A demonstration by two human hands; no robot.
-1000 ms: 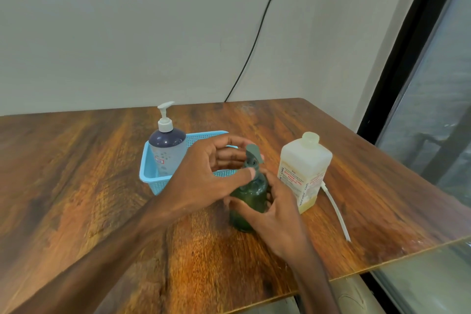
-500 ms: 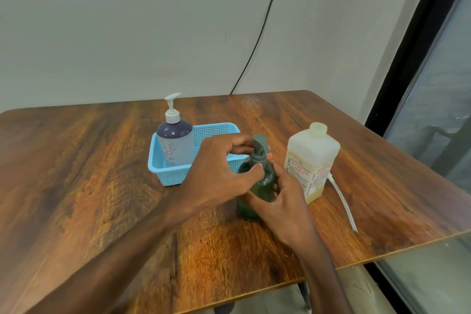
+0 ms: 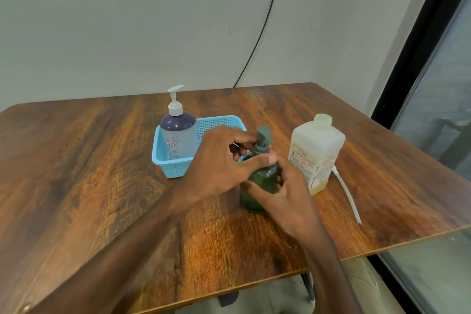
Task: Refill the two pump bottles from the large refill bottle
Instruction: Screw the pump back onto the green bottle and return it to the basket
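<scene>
Centre frame: the green pump bottle (image 3: 260,183) stands on the tabletop (image 3: 102,186). The right hand (image 3: 288,194) wraps its body. The left hand (image 3: 221,163) pinches the pump collar between thumb and fingers. We judge the step to be unscrewing this pump. The refill bottle (image 3: 317,150) stands just to the right. The second pump bottle (image 3: 178,135) sits in the basket (image 3: 163,160), centre left. Next, we reckon: keep the body steady, twist the collar free and lift the pump out.

Your left and near side are bare wooden bench (image 3: 76,186). A light-blue perforated plastic basket (image 3: 168,166) holding a purple pump bottle (image 3: 178,135) blocks ahead-left. A square translucent refill bottle (image 3: 316,150) and white tube (image 3: 348,194) block right.
</scene>
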